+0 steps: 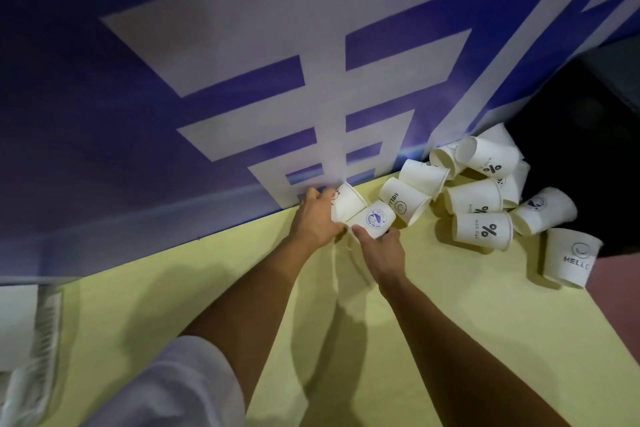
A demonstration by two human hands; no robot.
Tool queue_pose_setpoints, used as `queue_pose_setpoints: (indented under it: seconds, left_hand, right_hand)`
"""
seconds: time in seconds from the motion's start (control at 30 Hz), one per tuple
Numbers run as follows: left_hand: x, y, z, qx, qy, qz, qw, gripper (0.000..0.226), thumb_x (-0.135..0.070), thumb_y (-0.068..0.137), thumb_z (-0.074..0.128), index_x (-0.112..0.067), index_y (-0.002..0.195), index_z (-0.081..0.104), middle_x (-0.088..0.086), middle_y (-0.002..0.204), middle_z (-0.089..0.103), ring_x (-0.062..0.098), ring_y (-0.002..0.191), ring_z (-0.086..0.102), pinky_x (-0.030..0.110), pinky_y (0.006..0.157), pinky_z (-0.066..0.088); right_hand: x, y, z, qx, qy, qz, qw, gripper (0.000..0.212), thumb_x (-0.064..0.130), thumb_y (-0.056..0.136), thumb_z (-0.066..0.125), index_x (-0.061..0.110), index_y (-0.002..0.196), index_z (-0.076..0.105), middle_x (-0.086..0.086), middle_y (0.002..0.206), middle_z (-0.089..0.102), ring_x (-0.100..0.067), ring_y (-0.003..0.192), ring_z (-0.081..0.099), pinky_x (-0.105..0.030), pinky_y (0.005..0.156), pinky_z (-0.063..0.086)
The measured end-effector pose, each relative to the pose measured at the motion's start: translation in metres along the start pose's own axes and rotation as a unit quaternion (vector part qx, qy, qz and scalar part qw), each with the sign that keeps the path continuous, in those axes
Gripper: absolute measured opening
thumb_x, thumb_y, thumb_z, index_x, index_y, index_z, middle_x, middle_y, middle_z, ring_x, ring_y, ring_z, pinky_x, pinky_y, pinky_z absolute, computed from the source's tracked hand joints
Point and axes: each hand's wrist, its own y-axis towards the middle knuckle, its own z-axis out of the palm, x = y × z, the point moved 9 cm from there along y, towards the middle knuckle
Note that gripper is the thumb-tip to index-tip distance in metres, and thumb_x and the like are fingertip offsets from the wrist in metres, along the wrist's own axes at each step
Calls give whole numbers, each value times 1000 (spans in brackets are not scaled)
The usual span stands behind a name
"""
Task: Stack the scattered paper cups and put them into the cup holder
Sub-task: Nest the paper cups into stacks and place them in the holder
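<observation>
Gripping a plain cup (348, 201) in the left hand (313, 218) and a blue-logo cup (375, 220) in the right hand (382, 253), fingers (320, 193) curled round each, tilted together apparently for nesting.

In front of me is a flat, pale yellow table top (450, 340). At the back it meets a big dark blue cloth banner (86, 97). The banner has fat white bars and lines on it, like part of a huge letter. On the right, past the banner's edge, I see a black dark space (581, 121). Below that, just beside the table's right edge, is a small pink patch (620, 291). Soft grey shadows lie on the yellow top.
</observation>
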Motion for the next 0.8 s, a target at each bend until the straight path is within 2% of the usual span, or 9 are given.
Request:
queue_pose_setpoints:
  seconds: [0.17, 0.3, 0.43, 0.57, 0.63, 0.7, 0.8]
  left_hand:
    - [5, -7, -6, -10, -31, -5, 999, 70, -26, 76, 81, -17, 136, 46, 10, 133, 55, 29, 121, 53, 38, 97, 47]
    - [10, -23, -20, -28, -40, -9, 999, 73, -30, 74, 82, -17, 136, 46, 8, 133, 57, 29, 119, 55, 38, 96, 49]
    - [28, -52, -44, -51, -73, -27, 996, 75, -35, 71, 81, -17, 137, 48, 6, 133, 57, 29, 118, 55, 40, 97, 49]
    - [61, -92, -68, -78, -111, -48, 990, 73, -34, 71, 79, -18, 136, 48, 6, 131, 57, 28, 119, 53, 40, 96, 49]
    - [85, -117, -82, -96, -139, -62, 984, 73, -34, 73, 78, -18, 136, 44, 6, 133, 55, 30, 120, 53, 41, 96, 48]
    - [111, -145, -94, -116, -168, -77, 976, 80, -32, 75, 77, -18, 142, 37, 7, 138, 52, 29, 121, 54, 42, 98, 48]
    - [156, -194, -112, -142, -192, -110, 965, 92, -31, 77, 77, -20, 152, 24, 9, 140, 49, 29, 121, 54, 43, 100, 48]
  right_hand:
    - [7, -10, -6, 10, -26, -16, 999, 52, 41, 76, 78, 18, 112, 49, -5, 115, 63, -24, 103, 62, -40, 91, 51]
    - [16, -24, -13, 14, -41, -30, 999, 51, 44, 71, 79, 15, 107, 58, -8, 108, 67, -25, 97, 64, -46, 88, 55]
    - [26, -47, -5, 32, -74, -56, 995, 68, 65, 54, 67, 16, 100, 66, -5, 94, 70, -25, 92, 65, -46, 82, 56]
    - [30, -77, 14, 50, -98, -80, 991, 78, 72, 50, 61, 11, 100, 65, -8, 90, 67, -31, 93, 62, -47, 81, 55]
    - [36, -102, 29, 70, -100, -85, 989, 78, 70, 51, 61, 10, 101, 65, -8, 90, 68, -28, 88, 64, -44, 79, 56]
    - [39, -126, 48, 100, -103, -91, 985, 74, 67, 52, 64, 12, 101, 66, -7, 89, 70, -24, 81, 67, -37, 69, 56]
    - [50, -167, 81, 145, -120, -124, 974, 66, 63, 60, 67, 13, 104, 66, -4, 88, 71, -19, 76, 66, -28, 58, 46]
